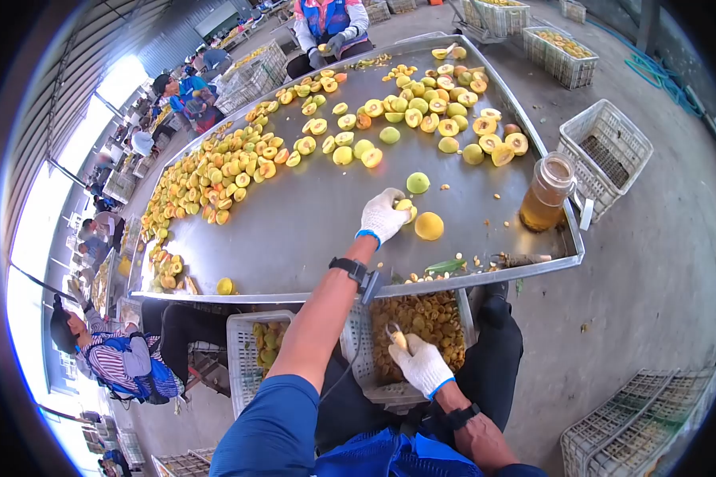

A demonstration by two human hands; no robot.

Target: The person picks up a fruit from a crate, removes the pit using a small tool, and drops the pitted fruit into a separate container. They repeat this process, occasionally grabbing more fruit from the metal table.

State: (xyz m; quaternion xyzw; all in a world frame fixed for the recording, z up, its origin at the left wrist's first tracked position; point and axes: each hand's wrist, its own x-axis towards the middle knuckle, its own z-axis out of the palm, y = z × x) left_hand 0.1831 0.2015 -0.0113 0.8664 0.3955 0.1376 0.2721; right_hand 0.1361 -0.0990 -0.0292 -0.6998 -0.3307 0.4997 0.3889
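**Head view: one hand out on the table, the other over the crate**

Head camera looks down at a steel table [294,296] with a raised rim, which I take to be there to keep round fruit from rolling off. The left hand [382,216], gloved, reaches past the near edge and its fingers curl over a pale fruit [406,207]. A yellow fruit [429,226] lies just beside it and a green fruit [418,183] sits a little farther in.

The right hand [422,366] stays low, below the near edge, clenched around a small tool [395,335] with a yellowish bit at its tip. It hangs directly above a crate [422,318] of brownish scraps that is tucked under the edge, so anything let go would fall into it, I judge. A second crate [250,350] stands to its left.

Cut halves [215,171] are spread along the left edge and the far end, out of the hands' way. A jar [546,193] stands upright in the near right corner. Another person's gloved hands [326,49] work at the far end.
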